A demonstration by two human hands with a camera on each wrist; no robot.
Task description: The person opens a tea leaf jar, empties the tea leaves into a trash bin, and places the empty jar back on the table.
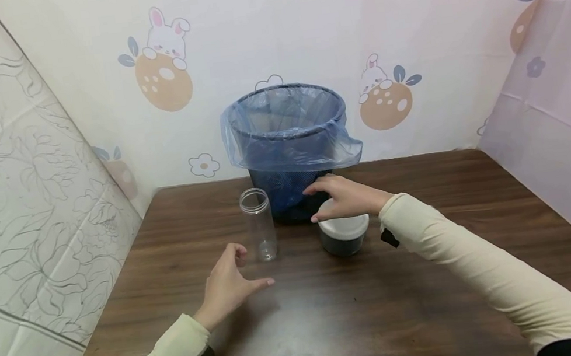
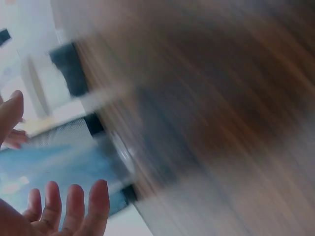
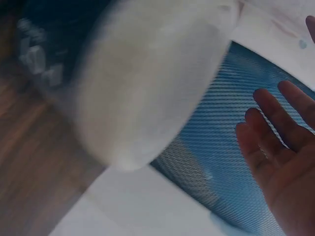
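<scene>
A clear, lidless plastic jar point(image 1: 260, 225) stands upright on the wooden table. My left hand point(image 1: 228, 284) is just in front and left of it, thumb spread from the fingers, holding nothing. Right of the jar sits a round dark container with a white lid point(image 1: 345, 227). Over that lid hangs my right hand point(image 1: 346, 196), thumb and fingers apart and nothing between them. In the right wrist view the white lid point(image 3: 152, 83) looms close, with the spread fingers point(image 3: 268, 130) off to its side. The left wrist view is blurred.
Behind both things stands a dark mesh bin point(image 1: 287, 189) lined with a blue plastic bag point(image 1: 293, 150). The table point(image 1: 308, 328) meets a patterned wall covering point(image 1: 268, 27) at the back, with more patterned sheets at the left and right.
</scene>
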